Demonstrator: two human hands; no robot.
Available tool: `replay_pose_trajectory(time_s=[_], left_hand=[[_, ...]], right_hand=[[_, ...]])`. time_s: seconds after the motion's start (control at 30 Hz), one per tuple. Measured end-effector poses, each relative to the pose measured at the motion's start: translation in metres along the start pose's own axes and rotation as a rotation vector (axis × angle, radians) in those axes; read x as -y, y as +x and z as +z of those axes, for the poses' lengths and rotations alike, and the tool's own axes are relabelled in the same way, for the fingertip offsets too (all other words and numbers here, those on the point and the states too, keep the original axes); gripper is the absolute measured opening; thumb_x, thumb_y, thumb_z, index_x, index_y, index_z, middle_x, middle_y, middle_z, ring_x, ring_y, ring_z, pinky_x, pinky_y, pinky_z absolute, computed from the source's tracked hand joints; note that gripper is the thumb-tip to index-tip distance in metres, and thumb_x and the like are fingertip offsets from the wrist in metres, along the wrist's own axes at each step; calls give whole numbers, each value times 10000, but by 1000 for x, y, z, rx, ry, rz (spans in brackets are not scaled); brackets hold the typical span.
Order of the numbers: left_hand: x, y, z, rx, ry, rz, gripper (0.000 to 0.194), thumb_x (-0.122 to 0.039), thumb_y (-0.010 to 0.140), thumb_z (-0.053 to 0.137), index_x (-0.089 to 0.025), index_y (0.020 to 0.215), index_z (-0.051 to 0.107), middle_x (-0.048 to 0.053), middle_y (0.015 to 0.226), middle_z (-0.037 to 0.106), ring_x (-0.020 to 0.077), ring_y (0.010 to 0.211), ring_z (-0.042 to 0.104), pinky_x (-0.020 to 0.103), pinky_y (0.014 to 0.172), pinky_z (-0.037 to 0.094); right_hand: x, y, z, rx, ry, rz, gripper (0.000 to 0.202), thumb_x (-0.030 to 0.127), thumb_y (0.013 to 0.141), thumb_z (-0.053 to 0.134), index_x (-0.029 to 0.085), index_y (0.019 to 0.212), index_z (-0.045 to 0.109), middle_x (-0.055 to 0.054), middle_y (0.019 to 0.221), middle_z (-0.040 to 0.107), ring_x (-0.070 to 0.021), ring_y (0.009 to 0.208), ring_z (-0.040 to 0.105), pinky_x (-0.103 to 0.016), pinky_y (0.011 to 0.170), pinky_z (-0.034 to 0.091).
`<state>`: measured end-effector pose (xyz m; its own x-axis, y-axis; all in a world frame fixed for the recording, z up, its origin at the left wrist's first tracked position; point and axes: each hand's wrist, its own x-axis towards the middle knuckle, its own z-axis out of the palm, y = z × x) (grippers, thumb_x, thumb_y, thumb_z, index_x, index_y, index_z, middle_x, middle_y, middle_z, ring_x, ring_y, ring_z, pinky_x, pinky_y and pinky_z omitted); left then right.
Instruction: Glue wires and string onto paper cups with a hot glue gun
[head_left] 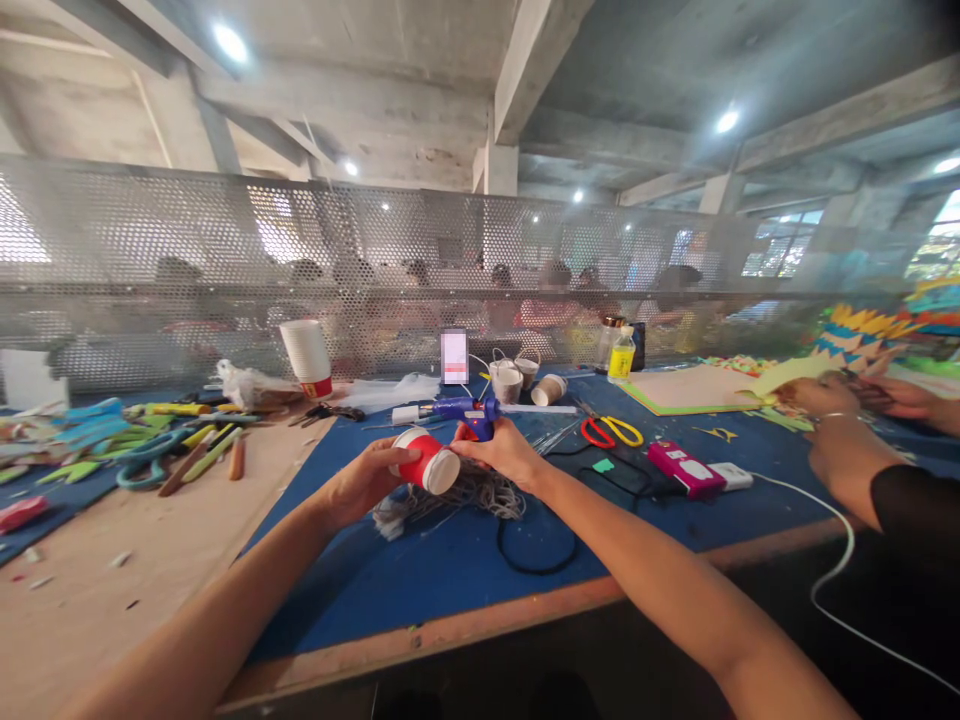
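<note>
My left hand (365,483) is closed round a red and white paper cup (425,460), which is tipped on its side with its white bottom towards me. Close on its right, my right hand (504,455) grips a blue glue gun (472,414) by its handle; the gun's nozzle points left, above the cup. A clear glue stick (538,409) sticks out behind the gun. Beneath both hands lies a tangle of grey string (480,494) on the blue mat (360,590). Whether the nozzle touches the cup cannot be made out.
Scissors (611,431), a magenta box (686,470) and a black cord lie to the right. Behind stand wrapped cups (507,383), a phone (454,356), a yellow bottle (621,355) and stacked cups (305,357). Tools lie left. Another person's hands (832,400) work at far right.
</note>
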<state>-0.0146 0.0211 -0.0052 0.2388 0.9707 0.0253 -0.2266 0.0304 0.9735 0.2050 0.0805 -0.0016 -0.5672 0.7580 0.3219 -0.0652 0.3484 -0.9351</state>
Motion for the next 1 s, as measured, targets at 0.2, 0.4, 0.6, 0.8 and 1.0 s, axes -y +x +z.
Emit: replay_pose_trajectory(time_s=[0.2,0.4,0.6,0.8,1.0], left_hand=[[-3,-2,3,-25,39,-31,201,-248,749,743,-140,919,754,92,859,744,205,763,661,284,742,529],[-7,-3,3,-35,26,-13,197,-234,739,740,-148,915,764,88,852,749,198,743,659,283,736,528],[-7,-3,1,-78,-45,3,202,-216,719,742,-137,904,763,90,865,744,199,745,657,296,746,537],[-5,-3,1,-22,-44,-10,204,-239,757,730,-142,933,765,97,878,739,206,765,653,296,751,532],[-2,-1,-2,-17,-40,-14,209,-236,770,723,-136,949,763,99,878,736,206,787,651,292,767,530]], right_hand=[[3,-1,-1,-60,-28,21,297,423,714,757,170,820,643,33,674,568,-78,515,454,-207,457,386],[0,1,-3,-111,-84,17,193,334,744,701,174,844,660,-6,794,672,-87,542,496,-207,472,413],[-3,0,0,-36,-64,23,234,341,716,740,184,870,660,-20,908,712,-85,551,503,-213,499,435],[-5,-1,1,-7,-75,13,336,470,707,764,171,826,670,15,701,615,-90,547,494,-207,492,421],[-6,1,0,-25,-82,-6,318,459,728,738,170,824,647,29,661,576,-85,522,469,-205,467,398]])
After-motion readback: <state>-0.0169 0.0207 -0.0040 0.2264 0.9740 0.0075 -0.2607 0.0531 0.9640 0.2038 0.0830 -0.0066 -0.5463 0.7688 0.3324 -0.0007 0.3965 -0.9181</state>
